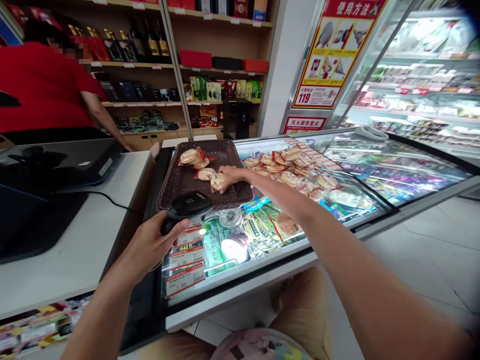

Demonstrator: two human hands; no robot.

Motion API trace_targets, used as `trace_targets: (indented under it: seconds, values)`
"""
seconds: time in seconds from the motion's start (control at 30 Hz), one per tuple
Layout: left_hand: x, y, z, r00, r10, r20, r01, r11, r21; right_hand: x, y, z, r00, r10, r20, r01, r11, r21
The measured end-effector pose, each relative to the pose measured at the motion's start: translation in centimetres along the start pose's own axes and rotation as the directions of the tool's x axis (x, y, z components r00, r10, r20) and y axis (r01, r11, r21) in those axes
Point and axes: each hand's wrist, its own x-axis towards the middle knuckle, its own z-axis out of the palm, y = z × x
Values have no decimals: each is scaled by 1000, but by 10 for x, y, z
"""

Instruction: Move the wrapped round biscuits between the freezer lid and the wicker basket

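My left hand (153, 246) is closed around the handle of a black handheld barcode scanner (190, 204), held just in front of the basket. My right hand (229, 176) reaches across and grips a round pale cake in a clear wrapper (217, 183) over the right part of a brown woven basket (243, 196). Several similar wrapped cakes (190, 156) with red wrapper ends lie in the basket's far left part. Another wrapped cake (206, 174) lies close beside the one in my fingers. To the right, a heap of such wrapped cakes (290, 177) rests on the glass freezer lid.
The chest freezer (345, 162) holds packaged goods under its glass, with price labels (184, 282) at its near left corner. A white counter (123, 212) with black equipment and a cable stands left. Beyond it is a person in red (45, 90). Shelves and a fridge stand behind.
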Motion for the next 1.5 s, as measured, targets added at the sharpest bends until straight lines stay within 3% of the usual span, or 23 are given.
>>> trace_targets:
  seconds: [0.1,0.2,0.27,0.37,0.53,0.67,0.8,1.0,1.23,1.3,1.4,1.5]
  values:
    - [-4,20,4,1000,-9,9,9,1000,11,5,3,-6,999,17,32,-15,998,-67]
    - [-8,37,7,1000,-6,16,6,1000,12,-8,8,-23,996,-43,-76,45,999,27]
    - [-10,48,10,1000,8,-1,-8,999,35,-36,13,-36,990,-15,-139,42,980,194]
    - [-9,64,20,999,38,-9,-37,996,78,-96,23,-52,985,95,-144,-21,897,442]
    - [1,89,55,983,144,111,-159,978,135,-185,51,-59,968,208,-140,-100,833,545]
    - [3,105,87,962,198,186,-234,953,192,-228,67,-55,948,303,-96,-182,764,620]
    - [-1,118,104,953,236,190,-276,935,222,-251,69,-54,932,356,-67,-219,702,678]
    - [-4,125,110,936,232,264,-297,925,237,-255,68,-50,933,355,-61,-210,673,709]
    - [-4,112,103,951,195,242,-249,944,216,-243,70,-44,926,367,-94,-211,706,676]
    - [-3,107,98,956,180,233,-229,952,203,-230,80,-51,894,409,-182,-192,718,669]
    - [-3,99,89,960,174,219,-216,959,185,-197,107,-69,797,469,-381,-158,770,619]
    - [-3,89,76,963,181,199,-214,964,156,-163,135,-87,757,435,-488,-237,878,415]
